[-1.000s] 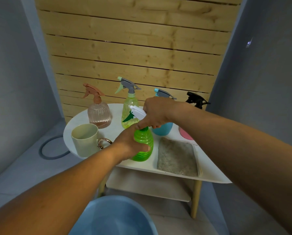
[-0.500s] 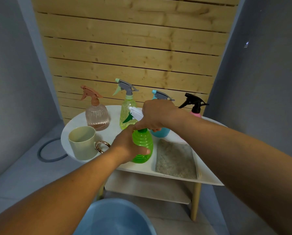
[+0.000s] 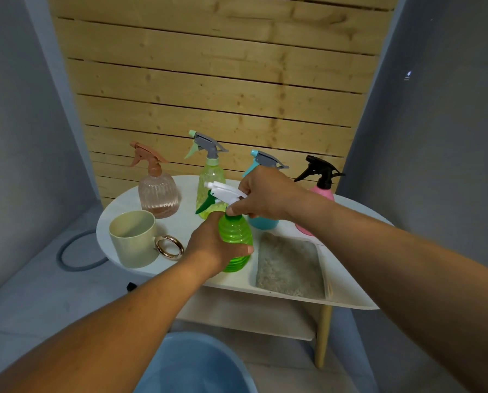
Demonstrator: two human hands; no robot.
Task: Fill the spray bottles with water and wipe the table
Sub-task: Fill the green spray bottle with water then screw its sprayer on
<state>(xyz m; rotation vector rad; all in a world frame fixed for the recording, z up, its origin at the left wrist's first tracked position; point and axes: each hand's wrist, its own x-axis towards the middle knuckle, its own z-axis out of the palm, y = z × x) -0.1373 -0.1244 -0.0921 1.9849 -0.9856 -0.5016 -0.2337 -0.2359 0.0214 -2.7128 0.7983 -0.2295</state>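
A ribbed green spray bottle point(image 3: 235, 236) stands near the front of the white oval table point(image 3: 350, 279). My left hand point(image 3: 213, 245) grips its body. My right hand point(image 3: 268, 195) grips its white spray head point(image 3: 223, 191) at the neck. Behind stand a pink ribbed bottle point(image 3: 158, 194) with a little liquid, a yellow-green bottle point(image 3: 210, 180), a blue bottle point(image 3: 265, 222) partly hidden by my right hand, and a pink bottle point(image 3: 322, 191) with a black head. A grey cloth point(image 3: 291, 265) lies on the table to the right of the green bottle.
A cream mug point(image 3: 133, 238) with a gold ring handle stands at the table's front left. A blue basin point(image 3: 194, 364) sits on the floor below the front edge. A grey hose ring point(image 3: 78, 251) lies on the floor at left. A wooden slat wall rises behind.
Both hands stay on the green bottle; my right hand has shifted slightly around the white head. The view has drifted a little.
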